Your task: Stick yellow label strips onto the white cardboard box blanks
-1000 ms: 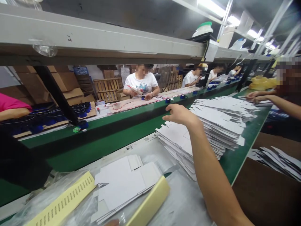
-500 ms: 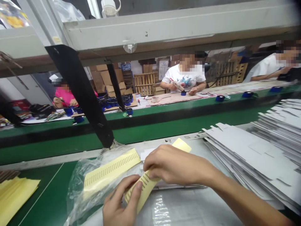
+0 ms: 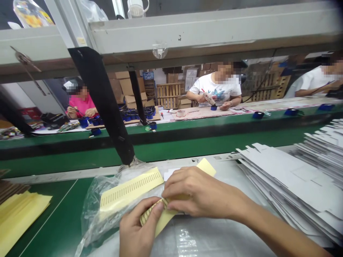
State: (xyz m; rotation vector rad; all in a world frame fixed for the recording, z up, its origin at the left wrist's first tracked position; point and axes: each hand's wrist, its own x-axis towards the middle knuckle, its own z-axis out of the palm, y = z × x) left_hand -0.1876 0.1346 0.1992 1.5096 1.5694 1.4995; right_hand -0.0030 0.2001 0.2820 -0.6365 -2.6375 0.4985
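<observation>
A yellow strip of labels (image 3: 164, 224), printed with a row of small dark marks, is bent between my two hands. My left hand (image 3: 138, 226) pinches its lower left part between thumb and fingers. My right hand (image 3: 198, 192) closes on the upper part of the strip, its fingertips close to my left thumb. A further yellow end (image 3: 207, 166) shows beyond the right hand; whether it belongs to the same strip is hidden. To the left, another yellow label strip (image 3: 131, 187) lies on a clear plastic bag (image 3: 92, 214).
Stacked flat white cardboard pieces (image 3: 289, 175) fill the right side. Yellow sheets (image 3: 24, 217) lie at the far left on the green tabletop (image 3: 61, 210). A black-wrapped post (image 3: 103, 107) rises ahead, below a shelf beam (image 3: 193, 32). Across the green belt, several people work with blue parts (image 3: 258, 115).
The held strip is bent more sharply, and my right fingers have come closer to my left thumb. The whole view has shifted slightly.
</observation>
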